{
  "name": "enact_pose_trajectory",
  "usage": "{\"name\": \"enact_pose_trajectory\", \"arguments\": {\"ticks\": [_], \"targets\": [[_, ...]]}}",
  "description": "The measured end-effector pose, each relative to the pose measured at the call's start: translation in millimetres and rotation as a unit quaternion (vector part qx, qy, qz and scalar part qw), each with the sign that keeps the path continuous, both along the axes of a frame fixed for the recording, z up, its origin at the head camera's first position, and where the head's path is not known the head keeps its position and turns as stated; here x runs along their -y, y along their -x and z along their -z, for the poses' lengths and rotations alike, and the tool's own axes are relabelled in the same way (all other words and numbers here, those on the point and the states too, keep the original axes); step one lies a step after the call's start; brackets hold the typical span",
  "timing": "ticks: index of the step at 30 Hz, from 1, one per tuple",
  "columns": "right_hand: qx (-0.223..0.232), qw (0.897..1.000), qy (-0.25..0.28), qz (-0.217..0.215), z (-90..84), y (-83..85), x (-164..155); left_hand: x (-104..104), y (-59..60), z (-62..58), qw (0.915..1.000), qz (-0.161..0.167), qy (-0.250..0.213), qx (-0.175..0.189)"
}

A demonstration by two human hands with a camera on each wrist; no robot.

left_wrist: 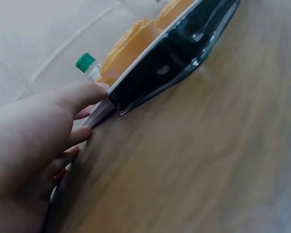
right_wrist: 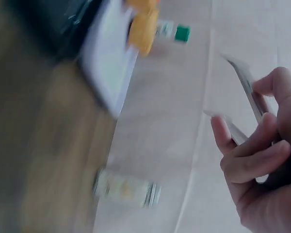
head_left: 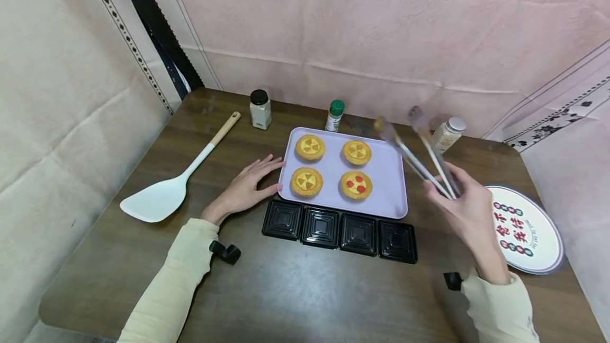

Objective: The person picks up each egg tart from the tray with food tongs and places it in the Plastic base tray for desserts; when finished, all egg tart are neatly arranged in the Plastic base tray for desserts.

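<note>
My right hand (head_left: 459, 202) grips a pair of metal tongs (head_left: 419, 160), spread apart above the table right of the lavender tray (head_left: 381, 189). The tong tips are blurred, one yellowish; nothing shows between them. My left hand (head_left: 245, 189) touches the tray's left edge with its fingers extended and its thumb at the front left corner. On the tray sit three tarts with yellow wedge tops, one of them a front left tart (head_left: 306, 182), and one tart with red pieces (head_left: 356, 185). A row of black square molds (head_left: 320, 226) lies along the tray's front edge.
A white spatula (head_left: 159, 200) with a wooden handle lies at left. Behind the tray stand a black-capped jar (head_left: 260, 113) and a green-capped bottle (head_left: 334, 116). A white-lidded jar (head_left: 447, 135) is at back right. A white plate (head_left: 536, 237) with red lettering lies right.
</note>
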State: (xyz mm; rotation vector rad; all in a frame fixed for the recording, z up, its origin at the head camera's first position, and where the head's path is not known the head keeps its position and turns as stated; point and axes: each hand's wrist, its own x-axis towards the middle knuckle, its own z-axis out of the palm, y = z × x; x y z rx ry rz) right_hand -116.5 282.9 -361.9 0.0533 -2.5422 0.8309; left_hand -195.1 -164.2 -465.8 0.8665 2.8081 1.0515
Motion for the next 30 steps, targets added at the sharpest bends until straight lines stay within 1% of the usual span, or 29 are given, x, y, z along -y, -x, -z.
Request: {"name": "enact_pose_trajectory", "arguments": {"ticks": [2,4,7,10,12,16,24,30], "targets": [[-0.005,0.999,-0.001,-0.040,-2.1,9.5,18,1,-0.9,1.3,1.0000,-0.003,0.001,-0.006],[0.002,0.997,-0.001,-0.081,-2.5,18.1,35,3,-1.5,2.7,0.9999,-0.005,0.001,-0.010],[0.031,0.992,-0.014,-0.122,-0.8,30.0,56,4,-2.8,4.2,0.9999,-0.007,-0.001,-0.014],[0.063,0.986,-0.033,-0.150,2.0,39.4,72,2,-3.5,4.9,0.9998,-0.007,-0.002,-0.018],[0.084,0.983,-0.042,-0.160,3.8,44.0,79,1,-3.6,4.6,0.9997,-0.007,-0.003,-0.022],[0.104,0.978,-0.052,-0.170,6.1,50.5,90,0,-2.6,4.1,0.9996,-0.007,-0.005,-0.027],[0.107,0.973,-0.081,-0.185,10.5,55.5,97,0,-1.8,4.7,0.9996,-0.008,-0.005,-0.028],[0.122,0.971,-0.082,-0.189,11.9,57.1,98,0,-3.5,4.4,0.9998,-0.016,-0.009,-0.008]]}}
